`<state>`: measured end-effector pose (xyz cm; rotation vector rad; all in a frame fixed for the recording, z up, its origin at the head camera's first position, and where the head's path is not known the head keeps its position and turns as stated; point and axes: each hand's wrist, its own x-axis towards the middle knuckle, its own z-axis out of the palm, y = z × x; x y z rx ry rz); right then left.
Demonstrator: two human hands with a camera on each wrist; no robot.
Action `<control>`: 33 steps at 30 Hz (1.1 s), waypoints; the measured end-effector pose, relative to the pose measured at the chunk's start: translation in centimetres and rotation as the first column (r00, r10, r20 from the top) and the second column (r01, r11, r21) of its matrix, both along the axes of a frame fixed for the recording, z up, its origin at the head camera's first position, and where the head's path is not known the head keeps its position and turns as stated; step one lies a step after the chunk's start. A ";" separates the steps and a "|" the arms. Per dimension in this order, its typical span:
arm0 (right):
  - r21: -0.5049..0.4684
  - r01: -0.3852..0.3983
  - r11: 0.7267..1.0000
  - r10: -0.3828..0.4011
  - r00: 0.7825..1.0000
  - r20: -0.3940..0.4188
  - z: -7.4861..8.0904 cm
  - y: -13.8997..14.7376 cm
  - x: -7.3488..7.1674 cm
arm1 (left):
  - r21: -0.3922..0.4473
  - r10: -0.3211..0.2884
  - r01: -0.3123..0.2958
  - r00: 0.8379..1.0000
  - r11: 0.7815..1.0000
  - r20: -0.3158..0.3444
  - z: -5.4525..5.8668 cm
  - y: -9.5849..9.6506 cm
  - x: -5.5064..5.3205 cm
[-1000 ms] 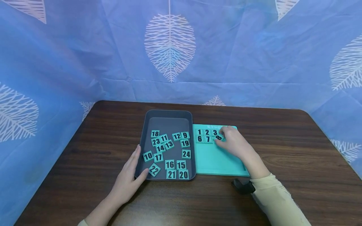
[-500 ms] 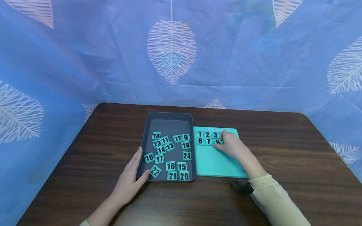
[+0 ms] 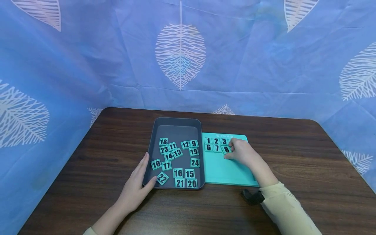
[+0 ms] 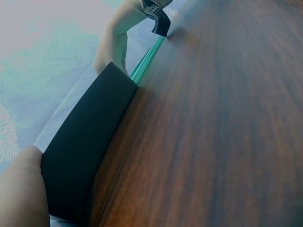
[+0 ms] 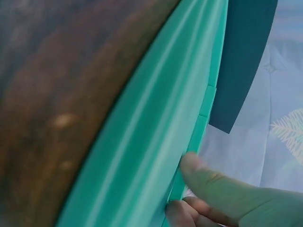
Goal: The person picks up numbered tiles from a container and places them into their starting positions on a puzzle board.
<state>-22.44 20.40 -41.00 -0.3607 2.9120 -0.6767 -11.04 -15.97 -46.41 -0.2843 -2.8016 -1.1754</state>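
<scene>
My right hand is over the teal board, thumb and fingers pinching the number 8 tile, which sits slightly askew beside the 7 tile. In the right wrist view, the thumb and a fingertip lie at a tile's edge. Tiles 1, 2 and 3 form the row above; the hand covers the area right of 3. My left hand rests against the dark grey tray, its fingers straight along the left wall and the thumb at the near left corner, close to the 22 tile.
Several loose numbered tiles lie face up in the tray, among them 18, 24 and 20. Tray and board stand side by side on the dark wooden table. Behind it hangs a blue leaf-patterned cloth.
Under my right fingers the 8 tile went from tilted to nearly in line with 7, and is now slightly turned again. The left hand stays at the tray; the head view shifted a little.
</scene>
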 end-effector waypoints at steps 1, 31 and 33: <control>0.004 -0.008 1.000 0.008 1.000 -0.014 0.0 0.0 0.1 | 0.001 -0.001 0.001 1.000 1.000 0.002 0.0 0.0 0.0; -0.104 -0.261 0.960 0.218 0.925 -0.312 2.1 -3.4 0.1 | 0.004 -0.009 0.009 1.000 1.000 -0.028 -0.2 -0.1 0.0; -0.119 -0.299 0.947 0.246 0.911 -0.331 2.1 -4.4 -0.3 | 0.003 -0.011 0.011 0.999 1.000 -0.037 -0.2 -0.1 0.0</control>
